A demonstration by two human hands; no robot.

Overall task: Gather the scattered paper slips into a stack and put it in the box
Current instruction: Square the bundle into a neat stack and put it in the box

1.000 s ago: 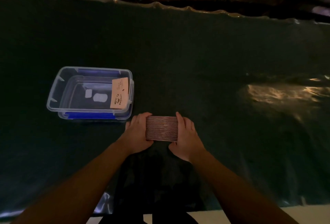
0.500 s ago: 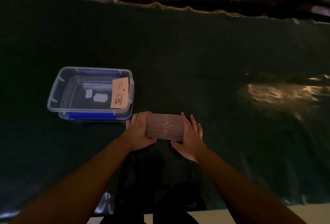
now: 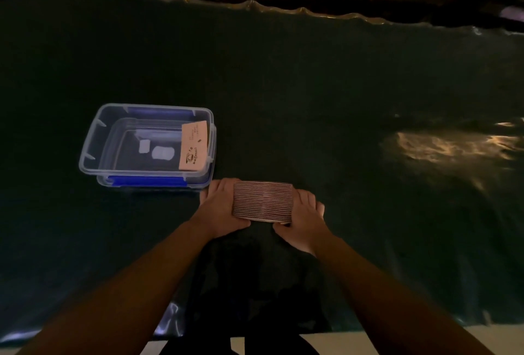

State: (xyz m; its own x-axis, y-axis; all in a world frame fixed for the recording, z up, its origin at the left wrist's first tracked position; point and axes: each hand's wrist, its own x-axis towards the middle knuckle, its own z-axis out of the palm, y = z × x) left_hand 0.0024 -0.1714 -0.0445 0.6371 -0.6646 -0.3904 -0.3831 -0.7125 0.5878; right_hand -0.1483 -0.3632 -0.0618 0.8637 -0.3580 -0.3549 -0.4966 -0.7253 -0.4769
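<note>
A: The room is dim, so we lose a lot. What can we actually make out?

B: We see the stack of slips (image 3: 262,202) standing on edge on the dark table cover (image 3: 312,99), its layered edges facing us. The printing on the slips is out of sight from this side. Our left hand (image 3: 219,207) presses flat against the stack's left end and our right hand (image 3: 302,220) against its right end, so both hands clamp the stack between them.

A: And the fingertips?

B: Those of the left hand are hidden behind the stack; we only see the knuckles and the thumb curling under the near edge. Our lower body is a dark shape below the table edge, too dim to read.

A: Where is the box?

B: The clear plastic box (image 3: 93,139) sits just beyond and to the left of the left hand, apart from the stack. One tan slip (image 3: 193,146) leans against its right inner wall, with a small cup drawing on it; the writing is too small to read. Two pale patches on the box floor we cannot identify. The glare at the right is only a reflection on the cover.

A: What differs from half a second ago?

B: Very little. The stack stays in the same spot, and the right hand's fingers look a touch more closed in against its end. The box and the tan slip have not moved.
</note>
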